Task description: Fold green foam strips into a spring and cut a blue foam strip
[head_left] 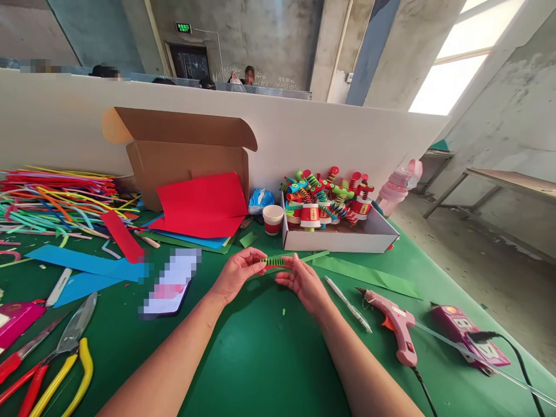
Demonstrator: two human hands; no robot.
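Observation:
A short green pleated paper strip [273,262], with some red showing, is stretched sideways between my two hands above the green table. My left hand [243,269] pinches its left end between thumb and fingers. At the other end, my right hand [302,281] has its thumb and fingertips closed on the strip. Just behind the hands lies a narrow green paper strip [319,255], and a wider green paper strip [369,275] extends to the right. A white pen [348,304] rests close to my right hand.
A white box [339,240] of paper-cup figures stands behind, beside a paper cup [273,220]. Rightward are a pink glue gun [397,327] and a purple power strip [469,336]. Leftward lie a phone [171,284], shears [72,341], blue paper [82,262] and pipe cleaners [56,200].

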